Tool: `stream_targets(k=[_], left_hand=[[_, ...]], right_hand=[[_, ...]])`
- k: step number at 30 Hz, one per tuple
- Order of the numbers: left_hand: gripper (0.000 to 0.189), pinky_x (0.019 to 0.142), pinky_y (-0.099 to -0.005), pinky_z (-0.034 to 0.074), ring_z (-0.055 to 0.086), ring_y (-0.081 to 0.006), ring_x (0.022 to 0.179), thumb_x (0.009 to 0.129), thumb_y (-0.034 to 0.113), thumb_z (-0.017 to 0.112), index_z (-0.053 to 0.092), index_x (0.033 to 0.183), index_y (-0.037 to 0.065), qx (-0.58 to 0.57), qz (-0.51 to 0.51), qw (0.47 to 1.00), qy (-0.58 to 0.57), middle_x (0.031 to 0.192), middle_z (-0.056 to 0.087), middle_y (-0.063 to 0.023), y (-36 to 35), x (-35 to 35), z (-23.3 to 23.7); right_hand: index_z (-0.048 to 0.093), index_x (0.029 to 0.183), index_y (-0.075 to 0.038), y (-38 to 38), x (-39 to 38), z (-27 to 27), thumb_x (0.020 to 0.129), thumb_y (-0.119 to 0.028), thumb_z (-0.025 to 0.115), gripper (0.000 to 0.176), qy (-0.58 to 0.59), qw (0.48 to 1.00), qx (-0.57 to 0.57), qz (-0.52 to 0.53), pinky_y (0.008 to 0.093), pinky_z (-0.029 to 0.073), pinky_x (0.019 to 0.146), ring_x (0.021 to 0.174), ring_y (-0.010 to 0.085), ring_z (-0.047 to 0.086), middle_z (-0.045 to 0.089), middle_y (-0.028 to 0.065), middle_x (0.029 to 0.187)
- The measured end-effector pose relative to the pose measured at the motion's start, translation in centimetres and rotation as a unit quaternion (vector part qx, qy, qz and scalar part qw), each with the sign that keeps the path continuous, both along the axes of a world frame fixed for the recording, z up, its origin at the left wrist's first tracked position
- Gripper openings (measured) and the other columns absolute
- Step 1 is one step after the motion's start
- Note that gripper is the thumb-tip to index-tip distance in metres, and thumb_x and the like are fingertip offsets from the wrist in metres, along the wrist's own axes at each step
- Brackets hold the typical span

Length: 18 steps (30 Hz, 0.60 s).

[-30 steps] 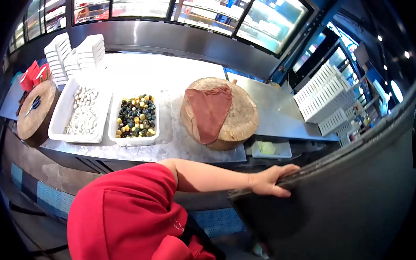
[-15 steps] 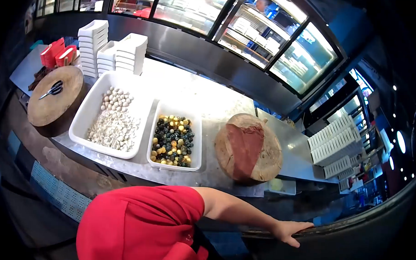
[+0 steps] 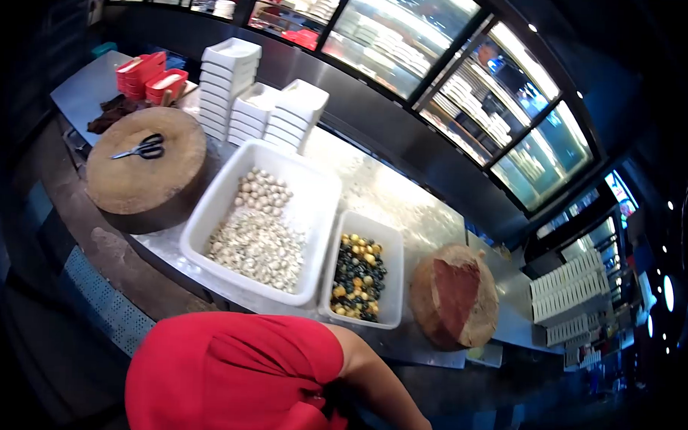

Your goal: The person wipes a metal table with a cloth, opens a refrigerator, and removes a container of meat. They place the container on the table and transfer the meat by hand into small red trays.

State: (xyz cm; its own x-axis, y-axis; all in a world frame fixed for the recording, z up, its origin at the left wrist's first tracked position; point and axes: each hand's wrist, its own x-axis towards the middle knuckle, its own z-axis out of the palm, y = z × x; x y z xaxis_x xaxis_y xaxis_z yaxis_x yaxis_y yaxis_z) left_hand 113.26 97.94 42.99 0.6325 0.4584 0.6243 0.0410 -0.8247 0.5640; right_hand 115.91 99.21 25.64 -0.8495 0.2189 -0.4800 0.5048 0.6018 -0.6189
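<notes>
Neither of my hands shows; a red sleeve (image 3: 240,363) and a bare forearm (image 3: 387,391) run out of the bottom edge, with the hand beyond it hidden. Nearest the sleeve stands a large white tub (image 3: 199,233) holding round pale balls (image 3: 261,193) and a heap of smaller whitish pieces (image 3: 256,250). Beside it, a smaller white tub (image 3: 394,289) contains glossy black and yellow round pieces (image 3: 359,276). A dark red cloth-like piece (image 3: 455,295) lies on a round wooden block (image 3: 488,311) to the right.
Scissors (image 3: 143,146) lie on another round wooden block (image 3: 125,181) at left. White trays (image 3: 227,82) stand stacked behind the tubs, near red containers (image 3: 140,75). Glass-fronted cabinets (image 3: 396,35) line the back. More stacked white trays (image 3: 572,287) are at the right.
The view has shifted, so the counter and tubs sit further right and lower. The hand that rested on a dark edge at the right has gone out of view below.
</notes>
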Motion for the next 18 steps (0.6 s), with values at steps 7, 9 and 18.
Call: stream_targets(k=[7,9,18], left_hand=[[0.067,0.070,-0.0412,0.048,0.057,-0.0371,0.086,0.073,0.024,0.068,0.038,0.129,0.001,0.106,0.381,0.916,0.067,0.094,0.057,-0.0178,-10.6,-12.8,-2.5],[0.068,0.069,-0.0407,0.047,0.057,-0.0364,0.081,0.074,0.024,0.069,0.037,0.130,0.004,0.114,0.450,0.886,0.024,0.088,0.055,-0.0175,-14.2,-15.1,-2.9],[0.049,0.074,-0.0388,0.047,0.058,-0.0327,0.087,0.079,0.019,0.065,0.049,0.123,0.004,0.021,0.731,0.682,0.009,0.098,0.059,-0.0150,-31.4,-21.6,-2.0]], right_hand=[[0.056,0.118,-0.003,-3.7,-3.2,-0.8,0.081,-0.023,0.063,0.043,-0.040,0.996,0.012,0.084,0.0341,0.044,0.090,0.101,0.0239,0.059,0.061,0.0181,0.109],[0.062,0.109,-0.003,-3.8,-6.2,-1.8,0.078,-0.027,0.069,0.040,0.029,0.989,-0.004,0.148,0.0307,0.047,0.083,0.091,0.0217,0.063,0.066,0.0138,0.099],[0.062,0.087,0.003,-11.8,-22.3,7.8,0.085,-0.005,0.058,0.010,0.288,0.928,-0.158,0.174,0.0254,0.049,0.058,0.063,0.0130,0.060,0.064,0.0062,0.074]])
